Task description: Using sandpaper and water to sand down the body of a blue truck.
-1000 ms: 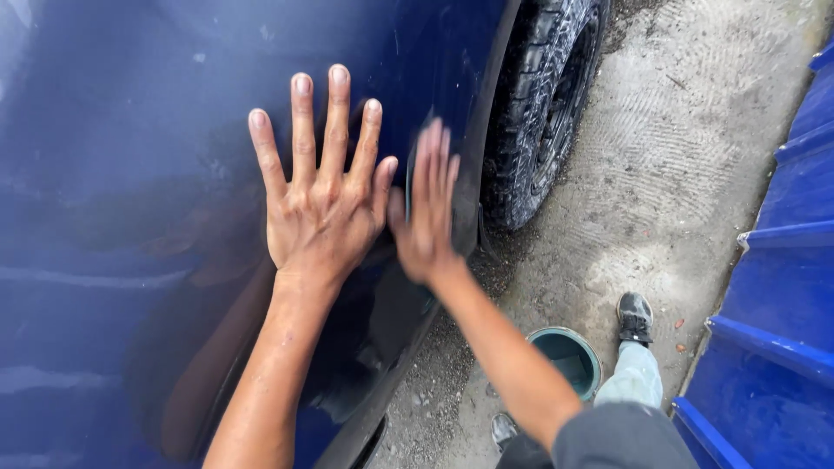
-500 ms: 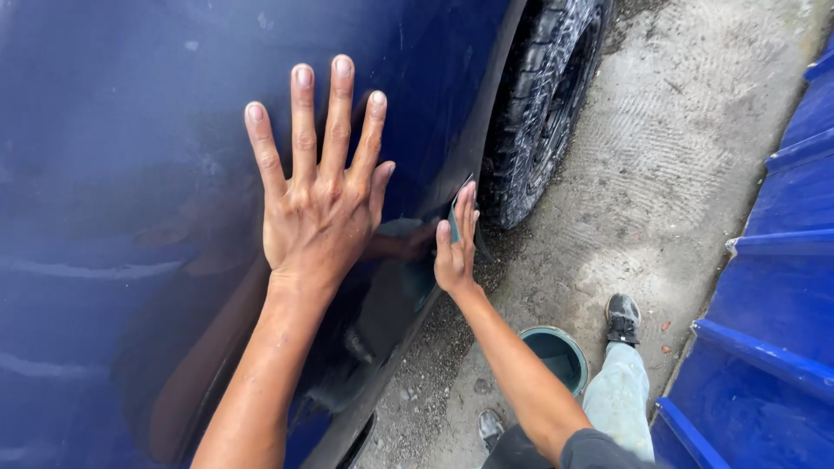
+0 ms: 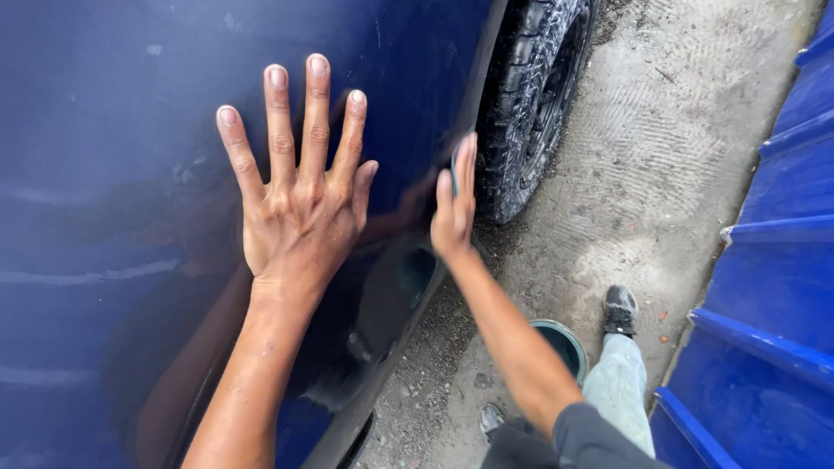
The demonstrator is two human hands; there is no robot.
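Note:
My left hand (image 3: 295, 204) lies flat on the glossy dark blue car panel (image 3: 113, 174), fingers spread wide, holding nothing. My right hand (image 3: 453, 208) is edge-on to the camera, fingers straight and together, pressed against the same panel by the wheel arch. A thin grey-teal sheet (image 3: 453, 171) shows as a sliver between its fingers and the paint. Most of the sheet is hidden by the hand.
A dusty black tyre (image 3: 539, 95) stands just right of my right hand. Below on the rough concrete ground (image 3: 660, 174) sit a teal bucket (image 3: 560, 343) and my shoe (image 3: 619, 310) with a pale trouser leg. A blue corrugated wall (image 3: 782, 260) runs along the right.
My right hand has slid down and right across the panel, from beside my left hand toward the wheel arch, then up a little. My left hand has stayed planted.

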